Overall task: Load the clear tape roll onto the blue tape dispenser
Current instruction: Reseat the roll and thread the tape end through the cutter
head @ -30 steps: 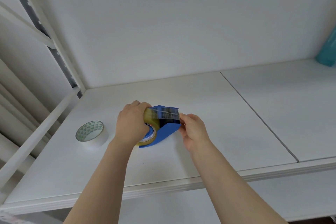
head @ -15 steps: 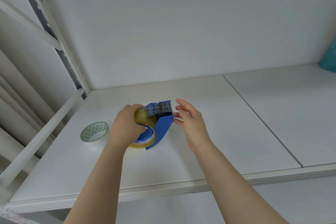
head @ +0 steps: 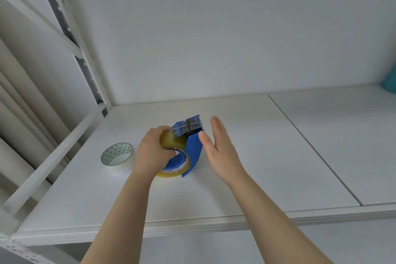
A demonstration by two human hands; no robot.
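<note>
White shelf [head: 246, 178], left hand [head: 153, 153] gripping clear tape roll [head: 174, 142] on blue dispenser [head: 194, 150], right hand [head: 220, 150] open, empty

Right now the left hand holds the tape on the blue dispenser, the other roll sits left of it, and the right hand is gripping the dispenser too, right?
Not quite. In the head view the right hand is open beside the blue dispenser, not gripping it.

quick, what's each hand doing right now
Left hand: closed on the clear tape roll seated in the blue tape dispenser.
Right hand: open, holding nothing, beside the dispenser.
</note>
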